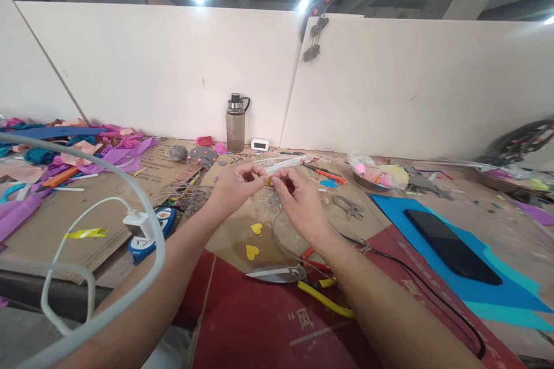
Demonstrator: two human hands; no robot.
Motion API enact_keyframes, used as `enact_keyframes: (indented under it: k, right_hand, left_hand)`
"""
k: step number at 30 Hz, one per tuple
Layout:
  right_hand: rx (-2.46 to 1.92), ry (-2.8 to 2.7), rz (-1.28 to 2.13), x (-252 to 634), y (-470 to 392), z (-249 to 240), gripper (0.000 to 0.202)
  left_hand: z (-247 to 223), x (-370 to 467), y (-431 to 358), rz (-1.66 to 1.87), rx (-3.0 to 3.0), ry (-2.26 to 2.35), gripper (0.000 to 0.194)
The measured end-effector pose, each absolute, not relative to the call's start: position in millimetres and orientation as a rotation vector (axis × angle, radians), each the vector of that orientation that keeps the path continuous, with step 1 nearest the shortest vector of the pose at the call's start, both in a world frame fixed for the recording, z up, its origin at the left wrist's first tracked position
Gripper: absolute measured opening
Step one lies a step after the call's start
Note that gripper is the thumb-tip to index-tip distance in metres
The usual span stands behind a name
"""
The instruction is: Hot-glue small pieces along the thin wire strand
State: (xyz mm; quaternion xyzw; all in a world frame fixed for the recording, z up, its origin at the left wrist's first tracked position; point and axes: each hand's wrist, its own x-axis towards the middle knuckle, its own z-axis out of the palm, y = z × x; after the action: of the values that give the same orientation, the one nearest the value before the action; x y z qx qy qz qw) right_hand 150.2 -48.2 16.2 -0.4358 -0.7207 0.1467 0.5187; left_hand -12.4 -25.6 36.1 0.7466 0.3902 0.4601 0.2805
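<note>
My left hand (236, 187) and my right hand (300, 202) meet over the cardboard, thumbs and forefingers pinched together. A small yellow piece (269, 182) shows between the fingertips; its shape is mostly hidden. A thin grey cord (277, 236) loops down below my right hand; whether the fingers hold it is unclear. Two yellow hearts (251, 252) lie on the cardboard beneath my hands. Nearer to me are scissors (277, 274) with yellow handles, partly under my right forearm. Bundled grey cord (348, 207) rests to the right.
At the back stand a bottle (236, 124) and a small white digital timer (259, 145). A tape measure (152, 236) and white charger (137, 223) are at left, with a cable arching across. Right are a black phone (452, 245) on blue sheets and a filled bowl (375, 176).
</note>
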Motion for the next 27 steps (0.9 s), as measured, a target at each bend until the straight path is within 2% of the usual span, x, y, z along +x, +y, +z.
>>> enact_keyframes:
  k: [7, 13, 22, 27]
  right_hand:
    - [-1.080, -1.729, 0.251, 151, -48, 19, 0.014]
    - [-1.091, -1.759, 0.210, 149, -50, 20, 0.014]
    - [-1.068, -1.774, 0.192, 150, -47, 15, 0.007]
    - [-1.040, -1.762, 0.284, 148, -51, 16, 0.015]
  left_hand:
    - [38, -13, -26, 1.151, 1.962, 0.989, 0.025]
    - [38, -12, -28, 1.136, 1.983, 1.068, 0.020]
    - [29, -10, -22, 1.369, 1.821, 1.083, 0.016]
    - [22, -9, -17, 1.504, 1.825, 1.103, 0.012]
